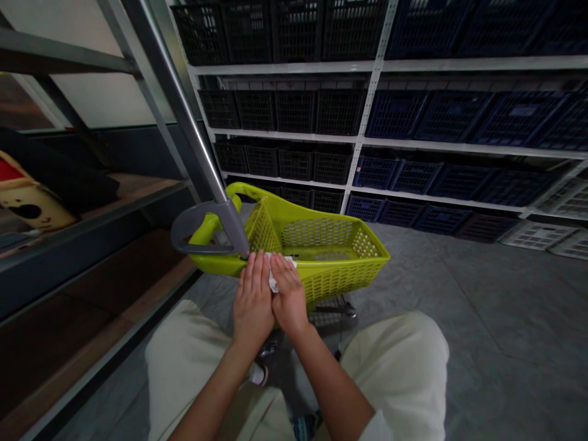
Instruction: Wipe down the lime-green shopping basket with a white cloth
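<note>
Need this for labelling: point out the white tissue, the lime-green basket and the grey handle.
white tissue (274,283), head view, lower fold
lime-green basket (331,291), head view, front side wall
grey handle (186,228), head view, curved grip

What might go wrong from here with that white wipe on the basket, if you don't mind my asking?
The white wipe could slip or tear, as only a strip shows between the left hand and right hand. The yellow-green trolley basket might also roll if pressed hard.
</note>
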The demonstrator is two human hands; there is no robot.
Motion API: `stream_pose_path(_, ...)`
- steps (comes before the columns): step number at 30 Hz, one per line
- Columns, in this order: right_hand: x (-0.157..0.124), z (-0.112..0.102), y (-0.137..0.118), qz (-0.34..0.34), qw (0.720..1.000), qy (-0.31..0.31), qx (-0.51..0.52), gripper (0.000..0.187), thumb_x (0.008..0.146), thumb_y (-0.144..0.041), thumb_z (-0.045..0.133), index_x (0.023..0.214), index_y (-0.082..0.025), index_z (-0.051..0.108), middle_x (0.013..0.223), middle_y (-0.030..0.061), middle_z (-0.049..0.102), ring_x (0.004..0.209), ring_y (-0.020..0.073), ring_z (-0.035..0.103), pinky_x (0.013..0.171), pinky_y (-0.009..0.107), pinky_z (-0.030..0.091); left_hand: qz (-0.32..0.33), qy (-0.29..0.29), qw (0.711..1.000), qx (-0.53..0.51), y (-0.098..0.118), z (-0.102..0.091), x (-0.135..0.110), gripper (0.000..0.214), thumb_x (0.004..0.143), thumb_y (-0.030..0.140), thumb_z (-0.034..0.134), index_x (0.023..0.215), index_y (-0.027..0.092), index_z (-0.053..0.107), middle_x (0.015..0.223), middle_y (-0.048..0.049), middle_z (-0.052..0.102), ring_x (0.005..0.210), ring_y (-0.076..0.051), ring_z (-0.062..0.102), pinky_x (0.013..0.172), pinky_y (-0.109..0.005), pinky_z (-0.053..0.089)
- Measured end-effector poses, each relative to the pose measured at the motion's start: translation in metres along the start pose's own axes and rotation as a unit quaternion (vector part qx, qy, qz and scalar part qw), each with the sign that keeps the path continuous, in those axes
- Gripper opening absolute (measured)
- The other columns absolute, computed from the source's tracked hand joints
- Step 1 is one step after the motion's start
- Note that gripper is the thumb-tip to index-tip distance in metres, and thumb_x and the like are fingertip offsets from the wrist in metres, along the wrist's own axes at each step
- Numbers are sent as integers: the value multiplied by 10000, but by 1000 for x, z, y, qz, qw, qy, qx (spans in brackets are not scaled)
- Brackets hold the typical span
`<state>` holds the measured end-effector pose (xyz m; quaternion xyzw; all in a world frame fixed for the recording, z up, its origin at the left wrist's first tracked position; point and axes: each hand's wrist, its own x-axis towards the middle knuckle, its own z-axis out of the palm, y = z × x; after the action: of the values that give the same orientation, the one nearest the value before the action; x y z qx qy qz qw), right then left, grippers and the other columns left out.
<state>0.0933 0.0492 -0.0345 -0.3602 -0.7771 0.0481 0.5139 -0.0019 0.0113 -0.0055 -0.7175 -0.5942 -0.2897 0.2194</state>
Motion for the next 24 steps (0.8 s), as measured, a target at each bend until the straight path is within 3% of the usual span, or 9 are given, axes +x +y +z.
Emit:
stream_pose_path(5, -18, -22, 35, -9, 999, -6, -35, 907, 658, 23, 364, 1544, -165, 311, 1515, 104, 471, 1455, 202, 365, 1207, 504, 324, -1, -34, 999, -4, 2, -8, 1, 749, 860, 144, 460, 1553, 52, 191, 1598, -171, 319, 1516, -286, 196, 1216, -454, 244)
stream_pose_path(9, -37, -47, 73, 21, 997, 12, -67, 930, 634, 40, 345, 1528, -213, 352, 1490, 82, 505, 1421, 204, 420, 1196, 530, 335, -3, -42, 999, -7, 3, -12, 3, 783, 835, 126, 482, 1555, 47, 183, 1602, -168, 310, 1515, -286, 200, 1215, -456, 250)
stream_pose_path(12, -43, -53, 82, 54, 995, 41, -78, 920, 621, 44, 339, 1502, -214, 407, 1470, 83, 527, 1404, 210, 445, 1188, 544, 341, -1, -44, 999, -10, 4, -11, 3, 776, 836, 130, 488, 1549, 35, 195, 1601, -171, 310, 1517, -286, 195, 1217, -452, 251)
stream_pose_path(15, -34, -41, 67, 77, 992, 67, -79, 870, 640, 41, 340, 1472, -184, 456, 1430, 99, 566, 1388, 212, 465, 1185, 524, 352, -2, -45, 999, -12, 4, -9, 3, 762, 843, 132, 485, 1542, 20, 203, 1603, -178, 303, 1520, -284, 180, 1221, -448, 241)
stream_pose_path(20, -5, -9, 14, 11, 1000, 13, -23, 821, 679, 12, 376, 1481, -154, 438, 1456, 104, 539, 1404, 202, 439, 1204, 480, 337, 0, -23, 1000, -15, 3, -4, 1, 709, 871, 132, 457, 1537, 37, 233, 1592, -175, 330, 1522, -276, 172, 1216, -453, 249)
stream_pose_path(24, -2, -7, 10, -20, 1000, -2, -15, 835, 704, 10, 385, 1517, -179, 375, 1476, 101, 519, 1421, 204, 414, 1199, 488, 345, 5, -21, 1000, -5, 2, -4, 0, 707, 874, 140, 457, 1537, 39, 235, 1585, -179, 342, 1520, -280, 181, 1212, -459, 259)
